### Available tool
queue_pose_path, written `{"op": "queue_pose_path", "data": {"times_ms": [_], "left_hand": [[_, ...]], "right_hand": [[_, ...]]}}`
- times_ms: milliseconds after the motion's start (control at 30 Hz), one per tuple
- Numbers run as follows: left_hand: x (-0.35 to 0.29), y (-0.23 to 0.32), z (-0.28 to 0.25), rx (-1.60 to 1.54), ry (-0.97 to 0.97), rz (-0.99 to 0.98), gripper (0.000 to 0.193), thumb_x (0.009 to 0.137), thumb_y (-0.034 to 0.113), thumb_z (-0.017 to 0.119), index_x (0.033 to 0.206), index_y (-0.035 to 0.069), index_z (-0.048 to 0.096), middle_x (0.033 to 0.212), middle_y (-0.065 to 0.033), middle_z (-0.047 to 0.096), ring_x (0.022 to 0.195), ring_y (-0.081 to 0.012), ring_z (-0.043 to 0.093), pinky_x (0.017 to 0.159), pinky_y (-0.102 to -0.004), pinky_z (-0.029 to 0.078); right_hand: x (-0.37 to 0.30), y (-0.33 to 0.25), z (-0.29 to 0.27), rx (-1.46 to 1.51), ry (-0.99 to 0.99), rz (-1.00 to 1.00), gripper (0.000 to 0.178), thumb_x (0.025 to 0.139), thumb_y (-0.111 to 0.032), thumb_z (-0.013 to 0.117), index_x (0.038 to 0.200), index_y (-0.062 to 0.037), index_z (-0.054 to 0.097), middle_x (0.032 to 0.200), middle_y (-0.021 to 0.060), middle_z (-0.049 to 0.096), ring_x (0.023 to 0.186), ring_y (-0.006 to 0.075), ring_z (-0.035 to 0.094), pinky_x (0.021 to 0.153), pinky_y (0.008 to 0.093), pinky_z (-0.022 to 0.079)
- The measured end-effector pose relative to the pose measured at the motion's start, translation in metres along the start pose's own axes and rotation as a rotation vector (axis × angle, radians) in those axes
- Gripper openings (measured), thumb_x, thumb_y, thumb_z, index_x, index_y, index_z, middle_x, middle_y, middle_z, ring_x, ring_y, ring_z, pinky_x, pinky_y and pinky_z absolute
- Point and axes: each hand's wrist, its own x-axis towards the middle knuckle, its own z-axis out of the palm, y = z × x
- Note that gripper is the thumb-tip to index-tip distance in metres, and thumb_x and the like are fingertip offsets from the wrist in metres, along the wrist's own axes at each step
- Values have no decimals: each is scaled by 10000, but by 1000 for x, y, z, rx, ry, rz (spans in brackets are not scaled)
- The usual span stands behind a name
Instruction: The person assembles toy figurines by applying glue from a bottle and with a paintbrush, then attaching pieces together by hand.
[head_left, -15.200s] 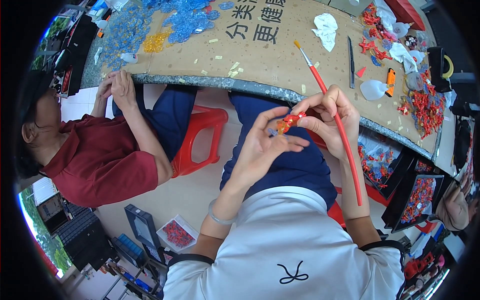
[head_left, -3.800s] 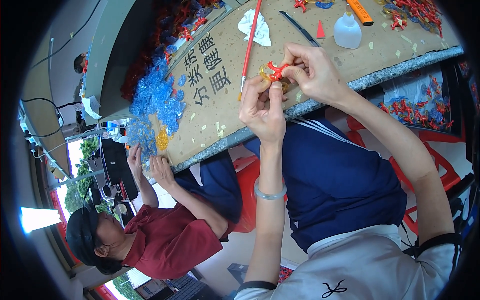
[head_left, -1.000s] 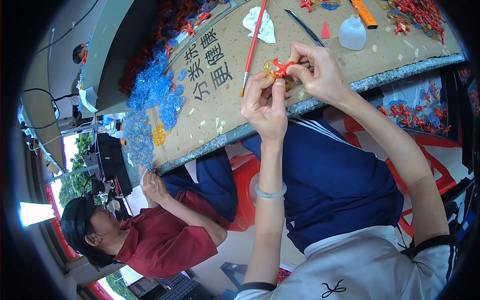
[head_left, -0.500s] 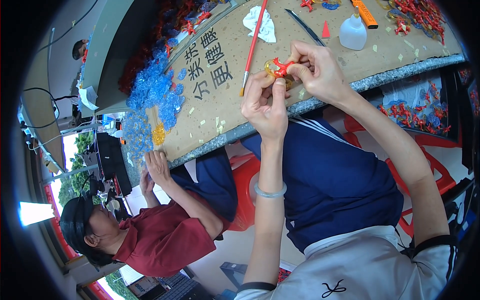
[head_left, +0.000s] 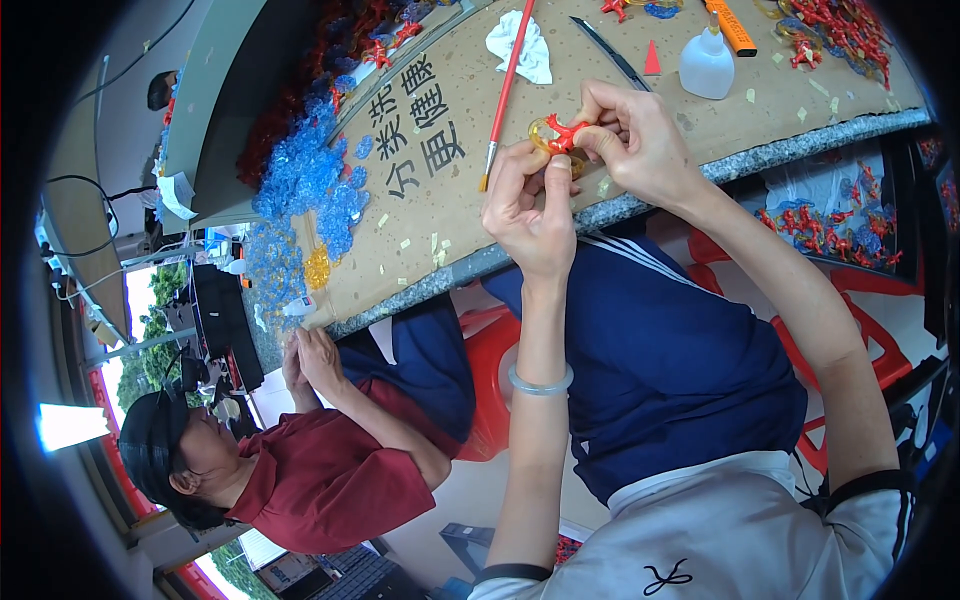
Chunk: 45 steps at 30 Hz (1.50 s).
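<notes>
Over the near edge of the table, both my hands are closed on one small piece. My left hand (head_left: 530, 212) pinches a clear yellow curved plastic part (head_left: 538, 133) between thumb and fingers. A glossy red plastic figure (head_left: 562, 134) sits against that yellow part, gripped by the thumb and fingers of my right hand (head_left: 640, 145). My fingertips cover where the two parts meet, so I cannot tell how they join. A red-handled paintbrush (head_left: 506, 85) lies just left of my hands, its bristles close to my left fingers.
Beyond my hands lie a white tissue (head_left: 520, 48), a dark blade-like tool (head_left: 610, 52), a white squeeze bottle (head_left: 706, 68) and an orange cutter (head_left: 732, 28). Blue clear parts (head_left: 300, 170) heap at left; red pieces (head_left: 840, 35) pile far right. A co-worker (head_left: 330, 460) sits at left.
My hands and the piece look unchanged. The co-worker's hands have drawn back slightly from the table edge, and a small whitish item shows on the table near them.
</notes>
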Motion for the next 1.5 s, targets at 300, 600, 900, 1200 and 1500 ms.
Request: {"op": "queue_pose_path", "data": {"times_ms": [300, 600, 900, 1200, 1500], "left_hand": [[-2, -1, 0, 2, 4, -4, 62, 849, -90, 601, 901, -75, 571, 946, -129, 596, 641, -117, 593, 534, -228, 524], [-1, -2, -1, 4, -4, -7, 59, 851, -89, 598, 902, -78, 570, 948, -130, 594, 645, -121, 596, 538, -229, 529], [-1, -2, -1, 8, -2, -3, 63, 852, -88, 598, 906, -79, 568, 946, -127, 589, 649, -119, 595, 538, -232, 531], [-1, -1, 0, 3, 5, 0, 66, 852, -89, 597, 909, -80, 566, 948, -125, 588, 658, -120, 597, 540, -233, 534], [0, 0, 0, -30, 14, -36, 44, 832, -89, 602, 845, -93, 560, 944, -110, 555, 707, -124, 608, 556, -233, 561]], "right_hand": [[-1, 1, 1, 14, -1, 27, 82, 787, 68, 579, 744, 40, 515, 617, 107, 598, 571, 87, 569, 526, 241, 452], [-1, -1, 1, 7, 0, 23, 87, 782, 76, 579, 741, 43, 510, 608, 100, 589, 573, 81, 562, 525, 237, 449], [-1, 0, 1, 1, 8, 31, 70, 784, 76, 573, 748, 44, 521, 613, 106, 596, 582, 87, 581, 525, 238, 450], [-1, 2, 2, -8, 5, 5, 82, 787, 65, 590, 752, 43, 519, 609, 103, 592, 568, 91, 571, 518, 239, 444], [0, 2, 1, 2, -2, 40, 92, 793, 65, 589, 748, 42, 512, 605, 96, 580, 567, 76, 550, 519, 230, 433]]}}
